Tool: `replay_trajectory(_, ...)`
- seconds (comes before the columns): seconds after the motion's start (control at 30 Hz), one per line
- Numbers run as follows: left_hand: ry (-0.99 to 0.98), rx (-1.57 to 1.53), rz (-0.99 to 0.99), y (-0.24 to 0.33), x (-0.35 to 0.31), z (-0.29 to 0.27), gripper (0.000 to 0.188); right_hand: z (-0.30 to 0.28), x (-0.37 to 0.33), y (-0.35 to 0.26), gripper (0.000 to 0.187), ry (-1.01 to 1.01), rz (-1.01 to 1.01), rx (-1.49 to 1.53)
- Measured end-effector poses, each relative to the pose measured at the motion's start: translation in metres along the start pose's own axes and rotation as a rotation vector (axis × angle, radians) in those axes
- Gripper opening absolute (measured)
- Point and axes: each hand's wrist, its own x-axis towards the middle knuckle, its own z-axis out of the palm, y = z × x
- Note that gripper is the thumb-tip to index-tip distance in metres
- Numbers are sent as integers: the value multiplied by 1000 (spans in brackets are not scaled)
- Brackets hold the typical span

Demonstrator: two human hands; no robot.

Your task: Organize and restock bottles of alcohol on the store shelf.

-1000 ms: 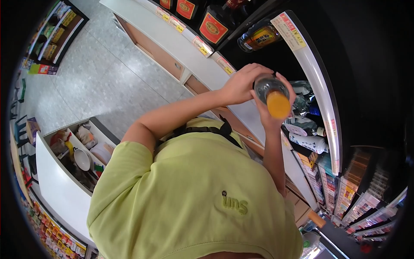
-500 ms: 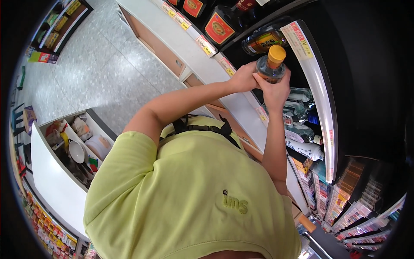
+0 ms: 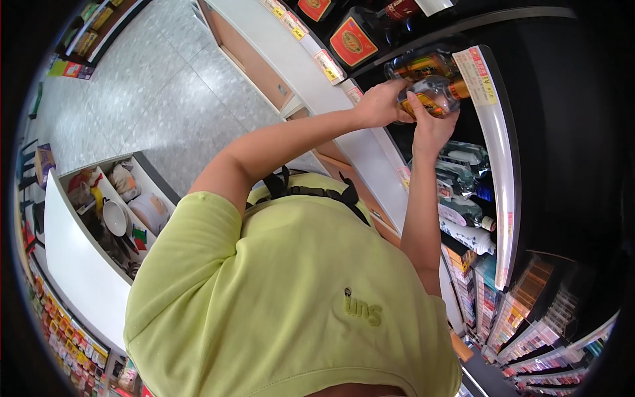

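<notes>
Both my hands are closed round a clear glass bottle (image 3: 431,94) with an orange-yellow label and a yellow-orange neck. It lies tilted, neck toward the right, beside the shelf's front strip. My left hand (image 3: 383,104) grips the bottle's base end. My right hand (image 3: 433,132) holds it from the near side, thumb across the label. Close behind it on the shelf is a similar bottle (image 3: 420,66) with a yellow label. The cap's end is hidden behind the tag on the strip.
A curved clear shelf strip (image 3: 497,152) with price tags borders the bottles. Green-tinted bottles (image 3: 463,159) and a white-and-blue bottle (image 3: 468,237) sit nearer me. A dark box with a red label (image 3: 352,41) stands farther off. At left is a white bin (image 3: 83,235) holding goods, including a bowl.
The bottle has tipped from nearly upright to lying with its neck toward the right, and both hands have turned with it. My view has shifted slightly.
</notes>
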Motion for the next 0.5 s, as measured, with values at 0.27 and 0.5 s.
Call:
replay_trajectory(0.27,131,65,60,-16,-9,-9,69,32,-6,-10,69,137,65,248)
replay_trajectory(0.5,132,121,50,-25,-17,-22,66,51,-12,-14,77,186,45,289)
